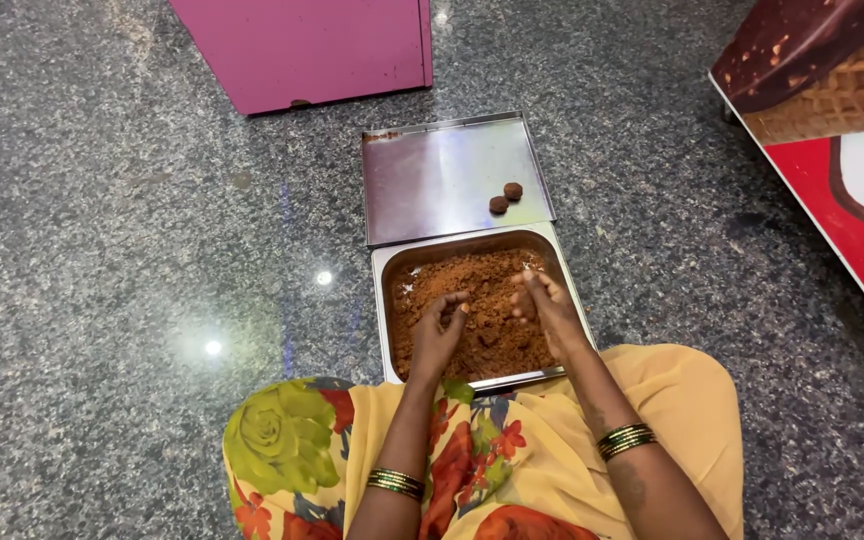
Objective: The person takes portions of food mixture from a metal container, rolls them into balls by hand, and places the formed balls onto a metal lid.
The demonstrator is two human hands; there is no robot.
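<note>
A person sits on a speckled grey granite floor [102,250], a yellow flowered garment [512,460] draped over the lap at the near edge of the view. Just beyond the lap lies a square steel tray [382,300] filled with a crumbly brown mixture [487,300].

The left hand [437,330] hovers over the near left part of the mixture, its fingers curled inward with the tips drawn toward the thumb; whether this grip is pinched on a bit of mixture cannot be told, as the palm faces away. The right hand [547,300] sits over the right side of the tray, fingers [532,285] bunched together and pointing toward the left hand; it seems to press on a small lump of the mixture, though the lump itself is hidden. The two hands are near each other but apart. Each wrist carries green and gold bangles [624,440].

Touching the far edge of the tray lies a flat steel lid [432,190]. On its right near part rest two small round brown balls [505,197], just beside each other.

Farther off stands a pink box [302,50] at the far side. At the far right is a red panel [852,150] with a picture of a chocolate-dipped waffle cone.
</note>
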